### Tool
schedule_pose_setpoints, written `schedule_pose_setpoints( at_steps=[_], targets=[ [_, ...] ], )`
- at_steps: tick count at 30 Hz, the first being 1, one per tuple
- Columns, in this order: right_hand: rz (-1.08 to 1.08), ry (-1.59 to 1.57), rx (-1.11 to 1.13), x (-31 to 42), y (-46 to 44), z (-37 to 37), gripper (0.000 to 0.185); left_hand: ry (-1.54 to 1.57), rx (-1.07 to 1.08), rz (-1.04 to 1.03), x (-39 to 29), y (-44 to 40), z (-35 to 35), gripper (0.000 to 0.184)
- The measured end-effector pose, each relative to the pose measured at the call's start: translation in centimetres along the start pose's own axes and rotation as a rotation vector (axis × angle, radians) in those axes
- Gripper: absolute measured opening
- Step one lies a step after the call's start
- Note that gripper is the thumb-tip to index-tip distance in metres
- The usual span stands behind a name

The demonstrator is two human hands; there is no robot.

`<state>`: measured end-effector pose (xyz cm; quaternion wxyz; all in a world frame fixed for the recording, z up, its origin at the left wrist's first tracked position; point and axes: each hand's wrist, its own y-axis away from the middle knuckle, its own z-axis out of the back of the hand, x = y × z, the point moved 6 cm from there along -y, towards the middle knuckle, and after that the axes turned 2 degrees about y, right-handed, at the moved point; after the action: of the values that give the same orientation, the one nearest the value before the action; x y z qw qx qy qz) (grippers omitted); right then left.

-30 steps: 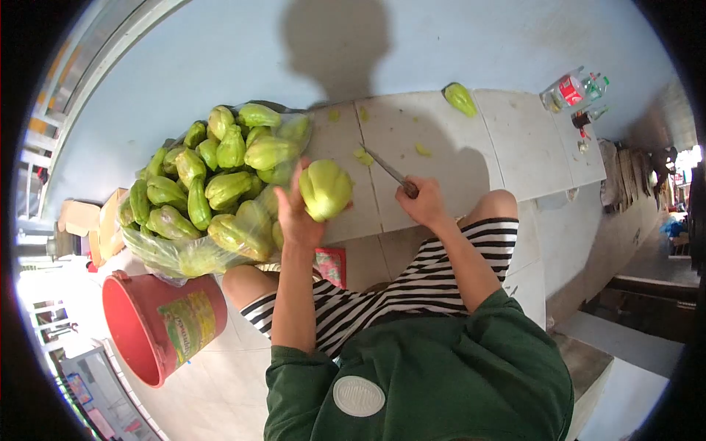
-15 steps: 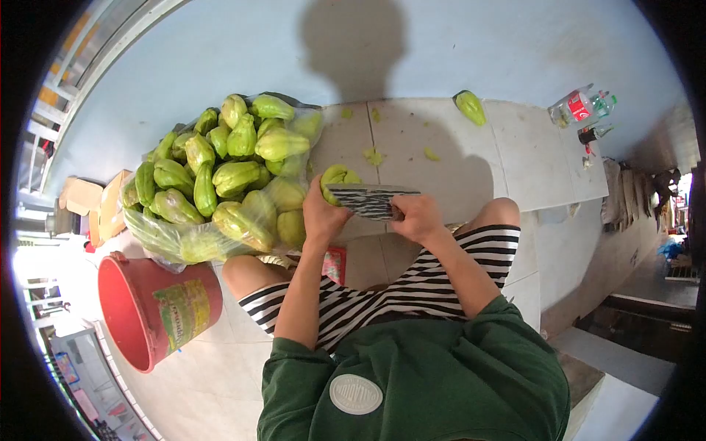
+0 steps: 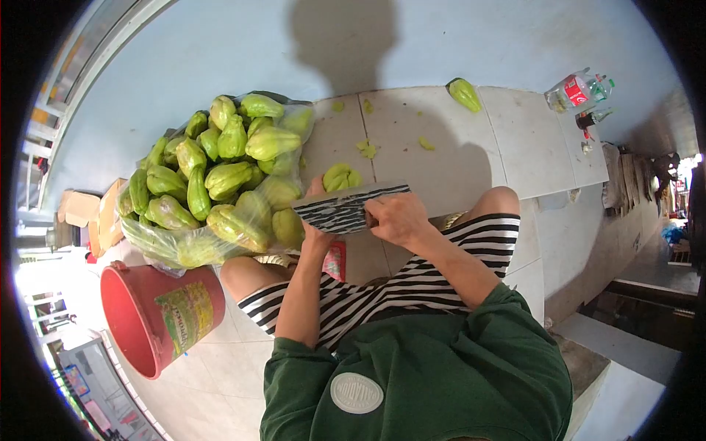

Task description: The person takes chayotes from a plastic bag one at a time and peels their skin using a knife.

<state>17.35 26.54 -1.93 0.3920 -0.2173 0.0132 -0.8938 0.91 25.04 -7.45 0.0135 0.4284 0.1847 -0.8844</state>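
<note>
Pale green and partly cut, a chayote (image 3: 341,177) sits beyond the knife, in the grip of my left hand (image 3: 318,239). The blade hides much of that hand and the chayote's near side. My right hand (image 3: 399,217) is closed around the handle of a broad-bladed knife (image 3: 334,209), its wide face streaked dark and pale. The blade spans from my right hand across to my left, over the near side of the chayote. Green trimmings (image 3: 366,149) lie on the tiles just past my hands.
To the left, a clear plastic bag (image 3: 184,250) bulges with several whole chayotes (image 3: 229,178). A red bucket (image 3: 132,316) lies tipped near my left knee. One chayote (image 3: 464,95) rests by the wall, with plastic bottles (image 3: 577,91) at the right. A red packet (image 3: 335,261) is between my legs.
The knife has moved left and toward me, its blade now covering much of my left hand. My right hand has shifted left with it.
</note>
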Motion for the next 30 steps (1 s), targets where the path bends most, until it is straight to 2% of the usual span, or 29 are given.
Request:
schedule_pose_setpoints(
  at_steps=[3, 6, 8, 11, 14, 18, 21, 23, 24, 26, 30],
  targets=[
    [-0.029, 0.016, 0.078, 0.0, 0.0, 0.2, 0.017, -0.012, 0.044, 0.099, 0.3, -0.1, 0.0, 0.049],
    [-0.045, -0.034, 0.054, -0.7, 0.0, 0.1, 0.016, -0.093, 0.038, 0.056, -0.5, 0.0, 0.1, 0.044],
    [-0.062, 0.005, 0.125, -0.5, 0.4, 0.1, 0.016, -0.072, 0.037, 0.079, -0.7, -0.1, 0.2, 0.044],
    [-0.031, -0.018, 0.049, -1.5, 1.0, -0.3, 0.023, 0.0, 0.0, 0.03, -2.2, -0.1, 0.6, 0.048],
    [-0.088, -0.019, 0.041, -3.3, 0.8, -0.2, 0.023, -0.122, 0.119, 0.012, -4.6, -0.9, 1.0, 0.054],
    [-0.118, 0.044, 0.068, -2.8, 0.5, 0.6, 0.021, -0.084, 0.123, 0.074, -4.1, -0.9, 1.0, 0.059],
    [-0.108, -0.051, 0.088, -3.3, 0.2, 0.4, 0.019, -0.056, 0.108, 0.151, -4.3, -1.1, 1.8, 0.062],
    [-0.314, 0.074, 0.158, -7.4, 0.6, -2.2, 0.014, -0.048, 0.097, 0.192, -4.5, -0.2, 2.4, 0.063],
    [-0.322, 0.073, 0.154, -8.9, 1.0, -2.4, 0.014, -0.035, 0.108, 0.23, -4.4, -0.1, 2.6, 0.063],
    [-0.6, -0.118, 0.09, -13.3, 0.7, -1.9, 0.019, -0.027, 0.099, 0.234, -4.4, -1.7, 3.2, 0.063],
    [-0.545, -0.128, 0.022, -10.8, -0.3, 1.3, 0.023, 0.206, 0.087, 0.281, -4.3, -1.8, 3.2, 0.067]
  ],
)
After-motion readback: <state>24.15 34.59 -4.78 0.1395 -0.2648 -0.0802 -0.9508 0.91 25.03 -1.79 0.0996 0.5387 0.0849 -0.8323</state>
